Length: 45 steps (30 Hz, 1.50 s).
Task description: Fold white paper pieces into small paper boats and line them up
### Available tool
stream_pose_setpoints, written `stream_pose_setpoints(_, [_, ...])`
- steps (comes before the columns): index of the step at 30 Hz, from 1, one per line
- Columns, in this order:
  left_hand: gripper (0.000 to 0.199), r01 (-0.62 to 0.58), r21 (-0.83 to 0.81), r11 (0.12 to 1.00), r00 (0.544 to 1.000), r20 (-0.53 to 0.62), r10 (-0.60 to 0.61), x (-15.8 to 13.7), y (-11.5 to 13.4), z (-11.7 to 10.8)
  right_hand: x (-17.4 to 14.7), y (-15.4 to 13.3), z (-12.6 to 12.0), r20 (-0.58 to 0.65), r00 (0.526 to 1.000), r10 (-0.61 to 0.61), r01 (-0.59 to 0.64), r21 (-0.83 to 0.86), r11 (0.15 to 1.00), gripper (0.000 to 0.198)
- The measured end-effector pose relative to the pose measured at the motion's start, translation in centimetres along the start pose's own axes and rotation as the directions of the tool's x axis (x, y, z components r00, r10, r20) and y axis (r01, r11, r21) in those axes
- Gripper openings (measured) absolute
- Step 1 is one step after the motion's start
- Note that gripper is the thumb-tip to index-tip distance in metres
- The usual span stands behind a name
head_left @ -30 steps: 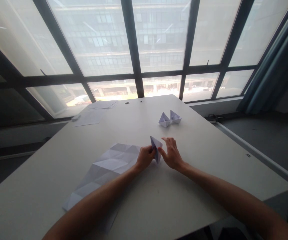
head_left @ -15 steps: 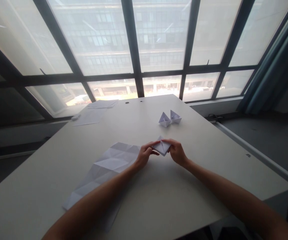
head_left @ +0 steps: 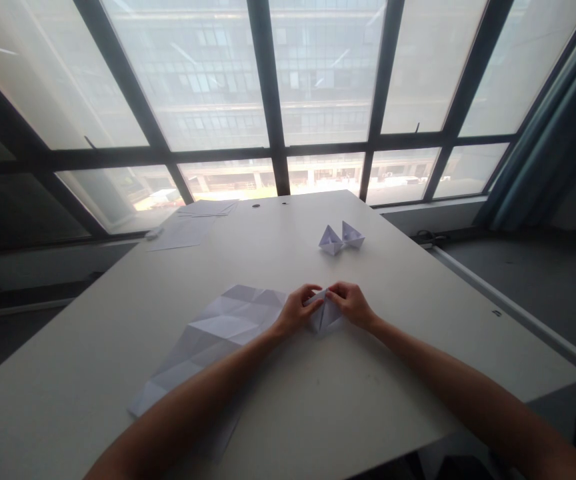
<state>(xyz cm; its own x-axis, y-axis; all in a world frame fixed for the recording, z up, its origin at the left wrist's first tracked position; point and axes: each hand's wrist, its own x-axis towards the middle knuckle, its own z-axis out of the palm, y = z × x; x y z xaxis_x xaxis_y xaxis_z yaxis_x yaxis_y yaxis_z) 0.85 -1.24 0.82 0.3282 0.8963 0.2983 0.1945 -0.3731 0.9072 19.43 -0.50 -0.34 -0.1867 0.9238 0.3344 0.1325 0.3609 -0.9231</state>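
Over the head camera I see the left hand [head_left: 295,311] and the right hand [head_left: 353,305] both pinching one small piece of folded paper [head_left: 324,320] between them, low over the worktop [head_left: 393,387]. My main worry is the paper itself: if the two hands pull unevenly, or one grips harder than the other, I judge that a layer could tear or the folds could spread out of line. A pinch that is too light could let one side slip free. To the left of the left hand lies a large creased sheet [head_left: 233,320], with the left forearm passing across it; a sideways sweep of that arm could drag or crumple it. Beyond the hands, two peaked paper shapes [head_left: 331,241] sit well clear, so I see little risk of a knock there.

The fingers cover the upper sides of the folded paper, so I can't read its layers or all its edges. I can't tell whether its lower tip touches the worktop. The forearm hides part of the creased sheet, and the flat sheets [head_left: 181,233] far beyond the left hand blur together too much for me to count.
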Motion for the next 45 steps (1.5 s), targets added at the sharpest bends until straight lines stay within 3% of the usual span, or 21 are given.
stream_pose_setpoints(2, [0.030,0.014,0.059,0.998,1.000,0.008,-0.014,0.1,0.0,-0.1,-0.1,-0.4,0.0,0.019,1.000,0.004,-0.003,-0.040,0.999,0.023])
stream_pose_setpoints(13, [0.032,0.098,0.045,0.994,0.992,-0.085,-0.094,0.2,0.5,-0.2,-0.5,-1.2,0.8,-0.018,0.999,0.034,-0.036,-0.134,0.990,0.023])
stream_pose_setpoints(19, [0.031,0.150,-0.030,0.988,0.959,-0.237,-0.153,0.3,1.1,-0.8,-0.5,-0.9,0.6,-0.097,0.995,0.005,-0.021,-0.172,0.985,0.022])
stream_pose_setpoints(21, [0.033,0.141,-0.056,0.988,0.968,-0.201,-0.150,0.5,1.2,-0.9,-0.5,-1.0,0.4,-0.098,0.995,-0.016,-0.003,-0.192,0.981,0.022])
stream_pose_setpoints(25, [0.037,0.092,-0.012,0.996,0.996,-0.018,-0.092,0.4,1.1,-0.7,-0.6,-1.4,0.6,-0.061,0.997,-0.049,0.035,-0.206,0.978,0.022])
stream_pose_setpoints(28, [0.040,0.076,0.028,0.997,0.997,0.019,-0.077,0.2,1.1,-0.5,-0.6,-1.6,0.8,-0.039,0.999,-0.037,0.029,-0.188,0.982,0.024])
stream_pose_setpoints(35, [0.040,0.227,-0.205,0.952,0.972,-0.010,-0.234,-0.4,1.5,-0.6,-0.6,-1.8,1.1,-0.039,0.999,0.005,-0.010,-0.137,0.991,0.025])
stream_pose_setpoints(38, [0.039,0.248,-0.328,0.911,0.949,-0.108,-0.297,-0.2,1.2,-0.7,-0.4,-1.6,0.8,-0.069,0.996,0.048,-0.052,-0.055,0.997,0.026])
stream_pose_setpoints(42, [0.040,0.176,-0.494,0.852,0.887,-0.295,-0.354,0.6,0.3,-1.0,0.2,-1.0,-0.4,-0.247,0.967,0.067,-0.068,0.006,0.998,0.026])
stream_pose_setpoints(45, [0.037,0.082,-0.564,0.822,0.878,-0.349,-0.327,1.2,-0.3,-1.2,0.8,-0.4,-1.6,-0.388,0.921,0.044,-0.050,-0.006,0.999,0.028])
